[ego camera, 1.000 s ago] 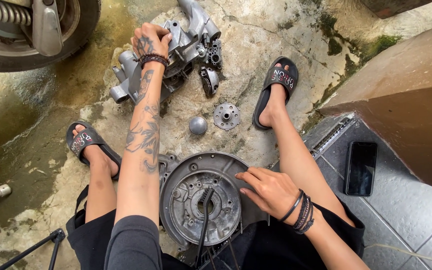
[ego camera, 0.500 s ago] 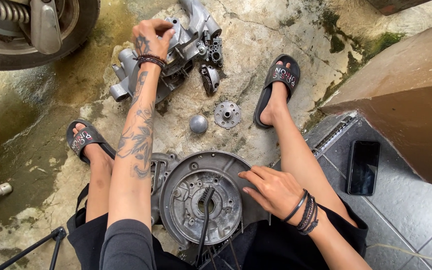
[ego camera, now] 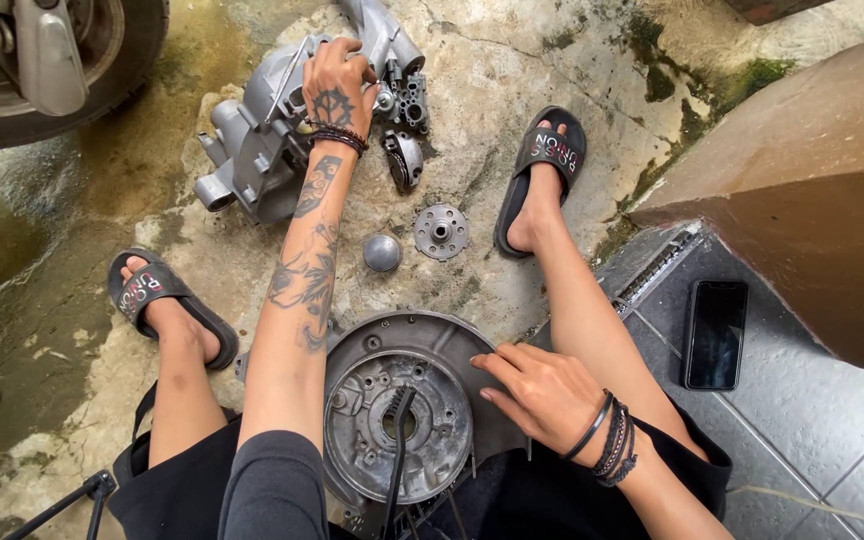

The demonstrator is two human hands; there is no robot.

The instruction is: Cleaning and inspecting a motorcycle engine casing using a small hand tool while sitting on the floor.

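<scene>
My left hand [ego camera: 337, 88] grips the grey engine casing [ego camera: 262, 140] on the concrete ahead (fingers curled over its top edge) | my right hand [ego camera: 537, 390] lies open, fingers flat on the round cover plate [ego camera: 402, 400] between my knees | domed cap [ego camera: 382, 252] and small flange disc [ego camera: 441, 231] between them | phone [ego camera: 714, 334] on the tiles at right.

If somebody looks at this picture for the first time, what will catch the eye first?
The tattooed left hand reaches far forward and grips the grey metal engine casing lying on the cracked concrete ground. Nearer, between the knees, the right hand rests on the round grey metal engine cover. A black phone lies on the tiles, right.
</scene>
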